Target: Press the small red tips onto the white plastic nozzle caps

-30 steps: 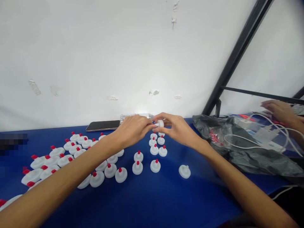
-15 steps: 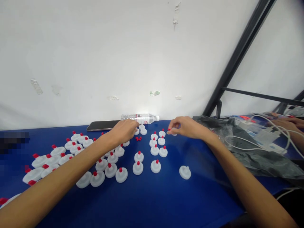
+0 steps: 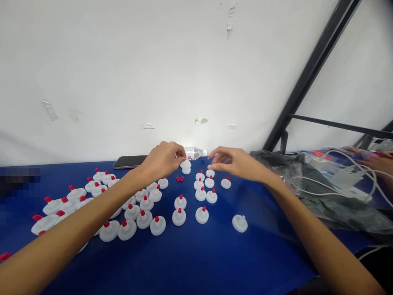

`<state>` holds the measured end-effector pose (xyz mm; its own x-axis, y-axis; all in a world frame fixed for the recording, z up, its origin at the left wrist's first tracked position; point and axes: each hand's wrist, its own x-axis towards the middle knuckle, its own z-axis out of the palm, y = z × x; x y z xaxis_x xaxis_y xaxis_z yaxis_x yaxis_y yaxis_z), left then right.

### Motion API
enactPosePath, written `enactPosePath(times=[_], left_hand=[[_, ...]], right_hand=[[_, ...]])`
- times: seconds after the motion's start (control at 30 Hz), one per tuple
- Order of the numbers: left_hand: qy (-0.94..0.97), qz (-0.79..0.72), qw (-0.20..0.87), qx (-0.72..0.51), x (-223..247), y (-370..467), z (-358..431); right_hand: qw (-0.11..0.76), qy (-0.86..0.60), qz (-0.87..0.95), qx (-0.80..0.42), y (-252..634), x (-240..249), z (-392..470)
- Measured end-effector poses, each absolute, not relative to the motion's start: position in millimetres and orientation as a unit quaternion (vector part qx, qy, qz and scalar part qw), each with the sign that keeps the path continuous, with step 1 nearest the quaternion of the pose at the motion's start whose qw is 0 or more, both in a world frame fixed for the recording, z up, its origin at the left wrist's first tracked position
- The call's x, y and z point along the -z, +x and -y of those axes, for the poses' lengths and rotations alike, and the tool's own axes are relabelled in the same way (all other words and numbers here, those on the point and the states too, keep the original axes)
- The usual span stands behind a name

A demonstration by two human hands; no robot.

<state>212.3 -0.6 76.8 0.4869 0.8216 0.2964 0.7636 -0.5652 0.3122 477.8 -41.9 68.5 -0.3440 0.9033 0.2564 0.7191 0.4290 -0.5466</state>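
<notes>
My left hand (image 3: 167,159) is closed in a pinch beside a few plain white discs (image 3: 186,169) near the wall. Whatever its fingertips hold, if anything, is too small or hidden. My right hand (image 3: 235,164) hovers with thumb and fingers apart, holding nothing, above short rows of white discs with red caps (image 3: 200,194). Just below it, one capped disc (image 3: 226,183) stands on the table. Loose red caps (image 3: 179,179) lie in a small heap between the hands. Nearer me is a white disc without a red cap (image 3: 240,223).
Many capped white discs (image 3: 127,230) crowd the left of the blue table (image 3: 196,258), partly behind my left forearm. A phone (image 3: 129,162) and a clear bottle (image 3: 193,153) lie by the wall. Dark plastic bags and white cables (image 3: 325,192) fill the right side.
My right hand has let go of a red-capped disc, which now stands on the table, and has moved slightly left. My left hand has shifted a little right and up.
</notes>
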Motion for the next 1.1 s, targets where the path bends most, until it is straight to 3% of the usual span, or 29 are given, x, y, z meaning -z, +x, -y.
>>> enactPosePath(times=[0.13,0.27,0.7,1.1], left_hand=[[0.857,-0.402,0.158,-0.279,-87,223,13],[0.853,-0.383,0.202,-0.291,-87,227,18],[0.88,-0.461,0.111,-0.03,-32,205,-21],[0.887,-0.434,0.106,-0.116,-39,207,-18]], right_hand=[[0.336,-0.42,0.813,-0.223,450,-65,53],[0.362,-0.425,0.806,-0.196,444,-61,54],[0.34,-0.454,0.811,-0.144,451,-57,48],[0.309,-0.441,0.832,-0.133,452,-55,48]])
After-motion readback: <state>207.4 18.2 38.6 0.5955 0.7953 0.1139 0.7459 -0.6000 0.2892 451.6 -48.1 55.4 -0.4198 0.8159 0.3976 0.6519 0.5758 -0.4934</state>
